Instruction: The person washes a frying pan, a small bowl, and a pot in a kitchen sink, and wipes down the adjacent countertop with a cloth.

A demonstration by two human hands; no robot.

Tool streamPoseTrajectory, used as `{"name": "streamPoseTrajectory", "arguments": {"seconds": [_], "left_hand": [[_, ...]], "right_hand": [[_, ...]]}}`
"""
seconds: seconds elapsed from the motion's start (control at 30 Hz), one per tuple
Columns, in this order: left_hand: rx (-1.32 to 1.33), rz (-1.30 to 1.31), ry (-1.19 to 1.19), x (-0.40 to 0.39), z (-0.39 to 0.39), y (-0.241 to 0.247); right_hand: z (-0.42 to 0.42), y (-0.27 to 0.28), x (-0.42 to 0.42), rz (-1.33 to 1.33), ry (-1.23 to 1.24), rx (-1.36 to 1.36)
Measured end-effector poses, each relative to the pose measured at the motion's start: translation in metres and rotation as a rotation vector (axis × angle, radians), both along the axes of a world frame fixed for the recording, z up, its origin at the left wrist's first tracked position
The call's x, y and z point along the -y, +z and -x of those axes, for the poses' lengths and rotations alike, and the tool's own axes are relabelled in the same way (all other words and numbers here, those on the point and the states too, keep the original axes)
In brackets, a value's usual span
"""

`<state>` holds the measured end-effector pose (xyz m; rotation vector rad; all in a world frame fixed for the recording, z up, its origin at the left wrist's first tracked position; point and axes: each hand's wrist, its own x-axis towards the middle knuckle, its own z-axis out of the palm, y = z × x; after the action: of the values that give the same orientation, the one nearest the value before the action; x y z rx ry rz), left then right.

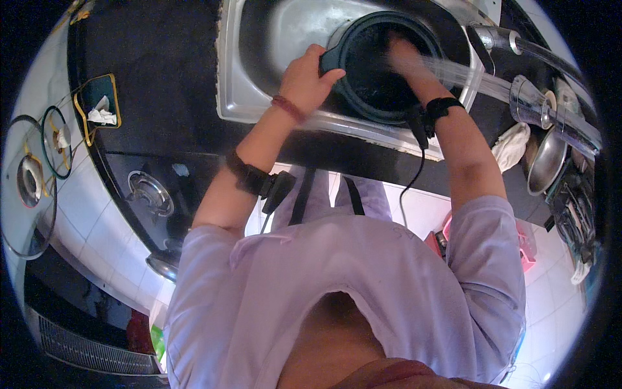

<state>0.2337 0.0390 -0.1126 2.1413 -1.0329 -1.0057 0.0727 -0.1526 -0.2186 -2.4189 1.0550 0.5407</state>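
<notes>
A dark round pot [374,92] with a side handle stands tilted in a stainless-steel sink [257,92]. My left hand [308,75] grips the handle at its left, thumb on top. Inside the pot is my right hand [404,53], blurred, its fingertips against the dark inner wall; whether it holds anything cannot be made out. Water [466,75] streams from the chrome faucet [529,104] on the right across my right wrist and into the pot. Both forearms wear black straps with small devices and cables.
Right of the sink are a white cloth [510,146], a metal bowl [546,160] and a cluster of utensils [573,209]. A gas burner [150,193] is set in the black counter at left. Near the wall, a yellow-rimmed holder [99,107] contains crumpled white paper. Pot lids [30,180] hang further left.
</notes>
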Motion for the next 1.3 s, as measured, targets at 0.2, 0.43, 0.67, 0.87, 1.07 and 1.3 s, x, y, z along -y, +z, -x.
{"name": "streamPoseTrajectory", "arguments": {"seconds": [0.2,0.43,0.67,0.87,1.07,1.3], "left_hand": [[-0.017,0.027,-0.023,0.007,0.007,0.004],[0.004,-0.01,-0.069,0.013,0.008,0.013],[0.034,0.033,-0.101,0.017,0.009,0.014],[0.048,0.005,-0.068,0.015,0.009,0.013],[0.013,-0.018,-0.028,0.012,0.01,0.014],[-0.021,-0.014,-0.017,0.009,0.011,0.005]], "right_hand": [[0.029,-0.014,-0.066,-0.106,0.167,-0.08],[-0.025,-0.033,-0.048,-0.895,-0.945,0.48],[0.038,-0.031,-0.006,-0.278,-0.033,-0.003],[0.018,-0.032,-0.03,-0.808,-0.745,0.163],[0.025,-0.048,0.01,-0.162,-0.146,0.174],[0.026,-0.08,-0.076,-0.177,0.28,0.132]]}}
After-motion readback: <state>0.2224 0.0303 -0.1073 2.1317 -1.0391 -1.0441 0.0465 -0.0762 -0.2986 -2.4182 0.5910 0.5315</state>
